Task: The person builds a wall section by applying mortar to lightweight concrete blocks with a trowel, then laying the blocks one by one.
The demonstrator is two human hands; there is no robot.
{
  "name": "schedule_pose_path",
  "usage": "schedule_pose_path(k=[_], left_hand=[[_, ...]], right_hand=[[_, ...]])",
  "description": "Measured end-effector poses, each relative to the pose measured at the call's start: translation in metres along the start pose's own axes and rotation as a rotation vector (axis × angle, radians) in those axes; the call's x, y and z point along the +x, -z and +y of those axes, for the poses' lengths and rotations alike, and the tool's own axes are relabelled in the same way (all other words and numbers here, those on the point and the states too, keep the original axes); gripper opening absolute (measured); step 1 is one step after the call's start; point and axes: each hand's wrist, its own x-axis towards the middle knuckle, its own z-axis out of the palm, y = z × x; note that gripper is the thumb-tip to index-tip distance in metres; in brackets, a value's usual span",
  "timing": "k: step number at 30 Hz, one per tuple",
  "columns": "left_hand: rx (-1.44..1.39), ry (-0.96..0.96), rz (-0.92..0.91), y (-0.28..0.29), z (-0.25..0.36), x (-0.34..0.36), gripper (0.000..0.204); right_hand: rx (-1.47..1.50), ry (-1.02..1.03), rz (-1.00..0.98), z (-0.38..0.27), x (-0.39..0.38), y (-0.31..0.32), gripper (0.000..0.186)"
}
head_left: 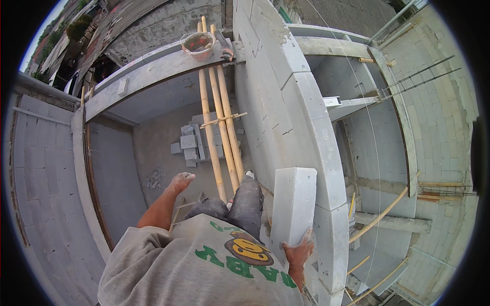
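A long pale grey lightweight concrete block [293, 204] is beside the wall top on my right, its far end raised toward the middle of the view. My right hand [299, 251] grips its near end, thumb on the left face and fingers toward the wall side; part of the grip is hidden. My left hand [182, 180] is held out in the air on the left, away from the block. Its dusty fingers are curled together with nothing visible in them. The block wall [306, 117] rises close along my right side.
Bamboo poles [223, 117] span the gap below me, with a crosspiece tied over them. A bucket [199, 46] and a trowel-like tool [225, 47] rest on the far concrete beam [153, 69]. Blocks [189, 143] are stacked on the floor far below. A string [375, 148] runs right of the wall.
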Motion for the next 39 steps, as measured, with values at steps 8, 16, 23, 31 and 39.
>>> schedule_pose_path(k=[8, 16, 23, 31, 39], left_hand=[[-0.048, 0.181, 0.012, 0.054, -0.014, 0.038, 0.049], [0.061, 0.047, 0.016, 0.172, -0.001, 0.183, 0.048], [-0.435, -0.076, 0.311, 0.248, 0.129, 0.278, 0.044], [-0.537, 0.061, -0.537, 0.200, 0.290, 0.353, 0.048], [-0.918, -0.087, -0.770, 0.322, 0.391, 0.483, 0.028]], right_hand=[[-0.052, 0.140, 0.007, -0.113, 0.049, 0.030, 0.115], [-0.196, 0.300, 0.067, -0.256, 0.126, 0.051, 0.110], [-0.200, 0.265, 0.001, -0.391, 0.172, 0.108, 0.106], [-0.175, 0.334, 0.031, -0.544, 0.204, 0.190, 0.108], [-0.235, 0.368, 0.076, -0.713, 0.258, 0.269, 0.109]])
